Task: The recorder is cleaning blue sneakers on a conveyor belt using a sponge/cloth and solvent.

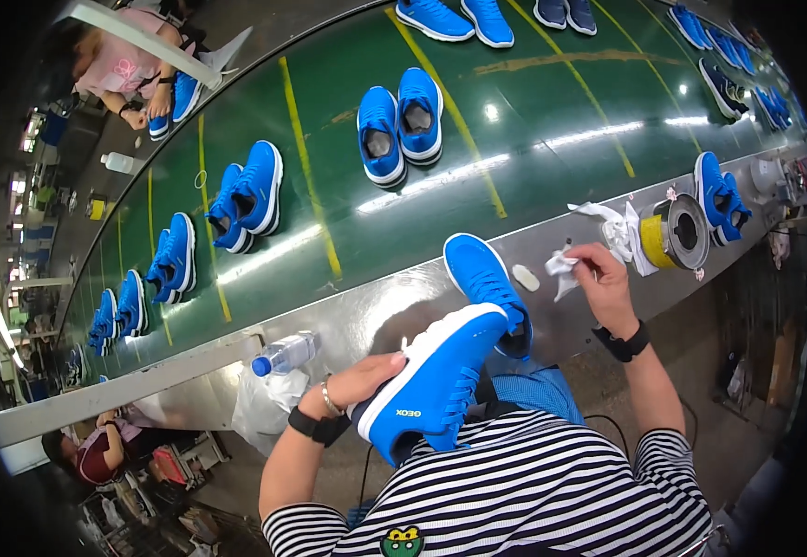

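Observation:
My left hand (pixel 366 382) is closed on a blue sneaker (pixel 441 371) with a white sole, held tilted in front of my chest. Its palm side and some fingers are hidden behind the shoe. A second blue sneaker (pixel 480 269) rests on the metal ledge just beyond, partly covered by the held one. My right hand (pixel 603 283) pinches a crumpled white cloth (pixel 563 269) between thumb and fingers, above the ledge. Between that cloth and the second sneaker lies a small white oval piece (pixel 525 277).
A green belt (pixel 329 158) with yellow lines carries several pairs of sneakers. Right of my right hand are a round metal tin (pixel 687 232), white rags (pixel 612 227) and a blue pair (pixel 719 200). A clear bottle (pixel 287 354) lies left. A person (pixel 130 70) handles shoes across the belt.

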Available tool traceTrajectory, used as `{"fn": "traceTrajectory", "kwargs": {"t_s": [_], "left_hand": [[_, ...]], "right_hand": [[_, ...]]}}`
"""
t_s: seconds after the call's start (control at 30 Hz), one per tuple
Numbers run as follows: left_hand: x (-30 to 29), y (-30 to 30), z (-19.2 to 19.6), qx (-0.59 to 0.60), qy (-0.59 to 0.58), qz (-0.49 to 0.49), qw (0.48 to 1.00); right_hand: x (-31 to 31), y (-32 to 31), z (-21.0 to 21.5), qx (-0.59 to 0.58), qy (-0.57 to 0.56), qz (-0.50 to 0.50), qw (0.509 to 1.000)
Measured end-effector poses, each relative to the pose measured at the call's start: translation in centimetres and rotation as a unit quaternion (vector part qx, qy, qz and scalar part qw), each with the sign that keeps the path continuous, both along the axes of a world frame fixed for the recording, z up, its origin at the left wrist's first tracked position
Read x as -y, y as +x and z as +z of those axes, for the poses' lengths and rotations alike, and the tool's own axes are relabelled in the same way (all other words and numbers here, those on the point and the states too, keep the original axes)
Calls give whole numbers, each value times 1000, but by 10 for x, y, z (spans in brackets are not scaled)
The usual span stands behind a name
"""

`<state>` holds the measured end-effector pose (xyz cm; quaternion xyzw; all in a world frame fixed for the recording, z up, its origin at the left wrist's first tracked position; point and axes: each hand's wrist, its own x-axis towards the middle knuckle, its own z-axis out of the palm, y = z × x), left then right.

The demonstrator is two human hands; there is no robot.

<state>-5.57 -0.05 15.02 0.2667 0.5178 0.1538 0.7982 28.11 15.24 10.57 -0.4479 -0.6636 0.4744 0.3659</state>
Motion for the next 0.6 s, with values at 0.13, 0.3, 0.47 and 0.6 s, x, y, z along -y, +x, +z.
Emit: {"fn": "traceTrajectory", "kwargs": {"t_s": [0.13, 0.3, 0.47, 0.6], "left_hand": [[-9, 12, -5, 72, -7, -64, 995], [-19, 36, 12, 66, 30, -129, 989], [-21, 56, 33, -29, 108, -294, 949], [-18, 54, 40, -38, 137, -296, 945]], "right_hand": [[2, -42, 64, 67, 112, 236, 963], [26, -71, 57, 40, 136, 393, 909], [49, -83, 61, -33, 20, 474, 880], [47, -47, 69, -41, 75, 467, 880]]}}
